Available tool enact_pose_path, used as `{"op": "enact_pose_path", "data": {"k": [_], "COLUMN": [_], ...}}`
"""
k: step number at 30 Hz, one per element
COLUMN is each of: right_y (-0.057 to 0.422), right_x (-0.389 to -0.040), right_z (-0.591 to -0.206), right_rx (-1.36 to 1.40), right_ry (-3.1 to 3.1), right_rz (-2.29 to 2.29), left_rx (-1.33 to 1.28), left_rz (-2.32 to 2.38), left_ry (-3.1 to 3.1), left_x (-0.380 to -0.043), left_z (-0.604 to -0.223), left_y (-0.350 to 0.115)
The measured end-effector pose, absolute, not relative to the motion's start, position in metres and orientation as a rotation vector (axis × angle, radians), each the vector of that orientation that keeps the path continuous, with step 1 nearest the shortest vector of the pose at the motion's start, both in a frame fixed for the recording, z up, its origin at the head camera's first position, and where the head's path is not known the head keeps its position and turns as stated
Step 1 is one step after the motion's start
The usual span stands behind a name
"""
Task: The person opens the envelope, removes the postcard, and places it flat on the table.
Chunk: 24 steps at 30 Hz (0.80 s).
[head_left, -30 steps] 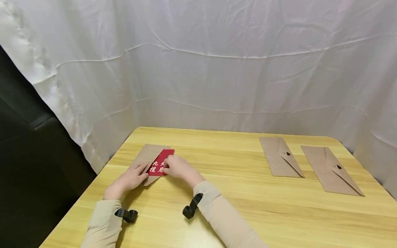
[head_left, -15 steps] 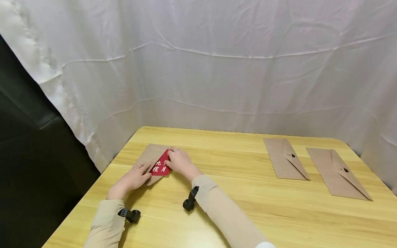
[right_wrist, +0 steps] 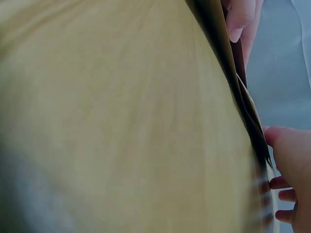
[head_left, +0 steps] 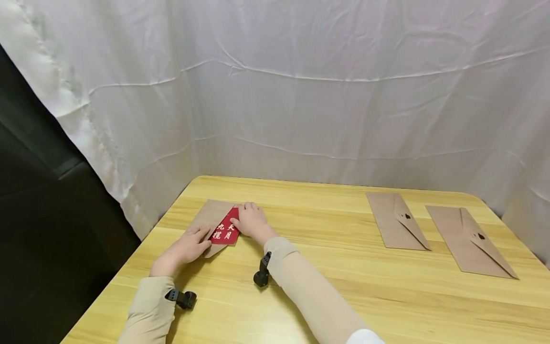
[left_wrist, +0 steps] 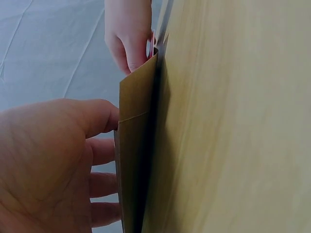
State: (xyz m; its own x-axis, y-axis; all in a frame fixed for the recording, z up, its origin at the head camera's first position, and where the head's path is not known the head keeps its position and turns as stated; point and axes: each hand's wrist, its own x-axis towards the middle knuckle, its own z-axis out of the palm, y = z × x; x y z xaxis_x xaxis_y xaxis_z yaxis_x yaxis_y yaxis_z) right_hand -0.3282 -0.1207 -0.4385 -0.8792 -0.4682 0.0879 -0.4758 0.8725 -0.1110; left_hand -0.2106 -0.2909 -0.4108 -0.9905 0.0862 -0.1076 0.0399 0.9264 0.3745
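Observation:
At the table's left side lies a brown paper envelope (head_left: 211, 212), its flap side facing up. A red card (head_left: 225, 231) with white Chinese characters sits partly inside it, its left part hidden under the paper. My left hand (head_left: 185, 247) rests on the envelope's near left part with thumb and fingers spread apart; in the left wrist view the left hand's fingers (left_wrist: 103, 184) lie extended against the paper. My right hand (head_left: 252, 222) touches the card's right edge, fingers extended, and in the right wrist view its thumb (right_wrist: 272, 135) meets the envelope's edge.
Two more brown envelopes, a nearer one (head_left: 464, 243) and a farther one (head_left: 391, 224), lie folded at the right of the wooden table (head_left: 326, 267). A white curtain (head_left: 301, 114) hangs behind. Dark material (head_left: 51, 215) stands at the left.
The red card has slid farther left into the envelope. My right hand has gone from curled fingers on the card to straighter fingers at its right edge. The left hand stays on the envelope.

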Motion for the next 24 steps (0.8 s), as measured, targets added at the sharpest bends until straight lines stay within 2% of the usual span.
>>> {"op": "enact_pose_path", "data": {"k": [24], "right_y": [-0.1167], "right_x": [-0.3266], "right_z": [-0.4368], "right_rx": [0.708], "right_ry": [-2.895], "right_rz": [0.212], "left_rx": [0.072], "left_rz": [0.567], "left_ry": [2.962], "left_x": [-0.2119], "left_z": [-0.4132], "left_y": [-0.2904]}}
